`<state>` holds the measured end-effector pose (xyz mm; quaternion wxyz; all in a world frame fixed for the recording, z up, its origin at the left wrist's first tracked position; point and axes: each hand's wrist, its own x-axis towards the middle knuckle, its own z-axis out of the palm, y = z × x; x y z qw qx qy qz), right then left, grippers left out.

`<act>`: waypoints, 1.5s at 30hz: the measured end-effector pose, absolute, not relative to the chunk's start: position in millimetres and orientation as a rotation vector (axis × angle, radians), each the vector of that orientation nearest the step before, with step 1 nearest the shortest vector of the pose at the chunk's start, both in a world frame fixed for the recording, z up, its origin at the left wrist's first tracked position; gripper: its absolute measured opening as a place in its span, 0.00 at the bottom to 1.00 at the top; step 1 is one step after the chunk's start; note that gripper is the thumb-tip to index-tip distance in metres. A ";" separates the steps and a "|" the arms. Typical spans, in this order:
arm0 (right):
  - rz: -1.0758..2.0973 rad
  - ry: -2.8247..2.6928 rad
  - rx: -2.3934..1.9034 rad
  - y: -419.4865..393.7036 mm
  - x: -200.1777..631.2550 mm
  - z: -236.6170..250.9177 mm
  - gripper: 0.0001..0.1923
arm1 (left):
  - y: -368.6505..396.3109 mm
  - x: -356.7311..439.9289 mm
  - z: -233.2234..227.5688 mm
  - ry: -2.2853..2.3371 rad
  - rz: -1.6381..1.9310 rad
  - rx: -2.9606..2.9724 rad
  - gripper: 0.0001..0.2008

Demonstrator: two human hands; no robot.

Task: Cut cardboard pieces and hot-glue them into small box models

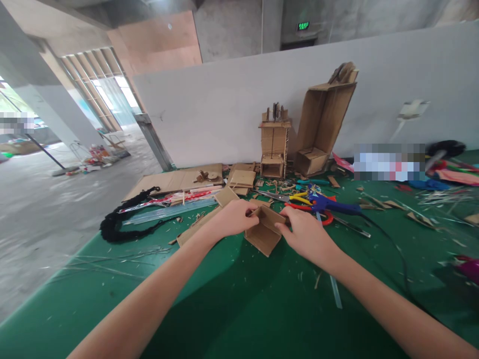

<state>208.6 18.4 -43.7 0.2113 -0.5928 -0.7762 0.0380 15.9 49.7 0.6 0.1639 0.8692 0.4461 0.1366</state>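
Between my two hands is a small folded piece of cardboard (264, 235), its panels standing at angles like an open box corner. My left hand (235, 217) pinches its left edge between thumb and fingers. On the opposite side, my right hand (301, 227) grips the right edge, the thumb on the near face. Just beyond my right hand lie a blue glue gun (335, 205) and scissors (277, 196), with red-handled pliers or cutters close by. A flat cardboard strip (198, 227) lies under my left wrist.
Cardboard structures (275, 142) and a taller open cardboard box (324, 119) stand against the white partition (224, 109). Black yarn (112, 227), clear glue sticks (170, 212) and a cardboard sheet (172, 180) lie left. The glue gun's cord (398, 249) crosses the green table (224, 304) at right.
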 end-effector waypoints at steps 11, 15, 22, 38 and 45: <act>0.091 -2.160 -1.567 20.5 203.2 -46.9 0.10 | 37.5 23.6 12.7 1.486 0.216 2.488 0.10; 0.065 -2.171 -1.557 23.6 202.4 -52.9 0.13 | 34.1 25.6 13.5 1.542 0.114 2.524 0.12; 0.198 -2.136 -1.514 25.2 203.5 -48.9 0.12 | 36.0 25.8 10.1 1.553 0.084 2.563 0.13; 0.294 -2.102 -1.543 24.4 200.7 -45.6 0.10 | 39.3 26.2 7.0 1.542 0.085 2.578 0.12; 0.262 -2.097 -1.579 22.0 195.8 -47.0 0.11 | 38.5 26.9 6.3 1.538 0.107 2.577 0.12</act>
